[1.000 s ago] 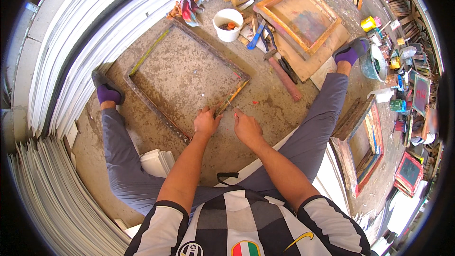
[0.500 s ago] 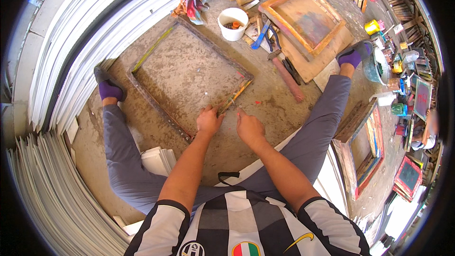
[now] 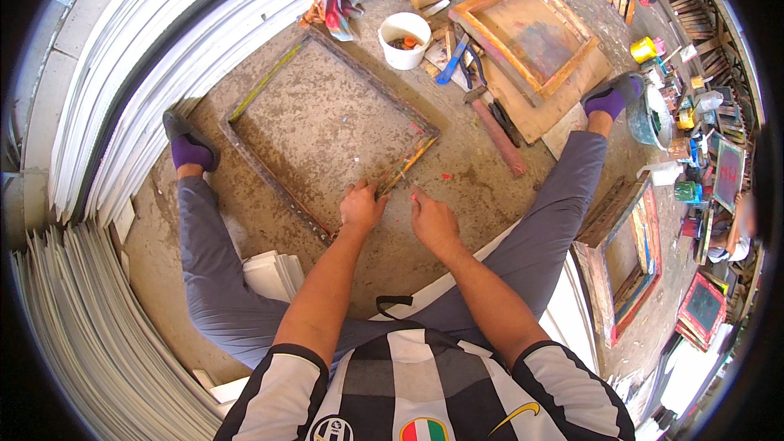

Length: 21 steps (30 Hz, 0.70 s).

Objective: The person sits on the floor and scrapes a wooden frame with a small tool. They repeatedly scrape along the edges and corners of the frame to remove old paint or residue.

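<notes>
While the left hand (image 3: 362, 206) presses its bent fingers on the near rail of the paint-stained rectangular wooden frame (image 3: 327, 126) lying on the floor, the right hand (image 3: 433, 220), loosely curled and empty, rests just beside; better steady that corner firmly.

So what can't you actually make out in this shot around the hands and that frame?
- Head view: the left hand covers the near edge of the frame, so its grip is hidden.
- Whatever the right hand fingers pinch is too small to tell.
- The bucket contents are too small.
- Shelf items at the right rim are bent and blurred by the fisheye.
</notes>
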Tool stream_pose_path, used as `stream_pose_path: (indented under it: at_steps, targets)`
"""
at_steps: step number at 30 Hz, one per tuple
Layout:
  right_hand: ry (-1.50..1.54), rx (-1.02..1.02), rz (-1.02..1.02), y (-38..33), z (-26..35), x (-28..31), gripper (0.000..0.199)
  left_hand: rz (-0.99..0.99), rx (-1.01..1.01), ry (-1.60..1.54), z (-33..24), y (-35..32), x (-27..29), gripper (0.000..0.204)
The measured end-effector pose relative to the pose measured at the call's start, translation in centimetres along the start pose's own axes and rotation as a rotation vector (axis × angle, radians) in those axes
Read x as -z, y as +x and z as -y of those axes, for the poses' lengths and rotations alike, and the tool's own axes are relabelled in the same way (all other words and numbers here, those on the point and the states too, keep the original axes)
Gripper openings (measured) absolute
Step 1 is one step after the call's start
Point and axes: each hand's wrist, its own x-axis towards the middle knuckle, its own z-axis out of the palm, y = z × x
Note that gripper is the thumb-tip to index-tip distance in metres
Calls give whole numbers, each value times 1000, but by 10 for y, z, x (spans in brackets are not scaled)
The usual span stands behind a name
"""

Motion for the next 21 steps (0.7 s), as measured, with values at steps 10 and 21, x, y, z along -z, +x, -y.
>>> stream_pose_path:
  at_steps: [10, 21]
  targets:
    - [-6, -36, 23, -1, 4, 3, 37, 31, 15, 24, -3, -1, 5, 45]
    - [28, -35, 14, 1, 6, 4, 37, 30, 21, -15, -4, -1, 6, 48]
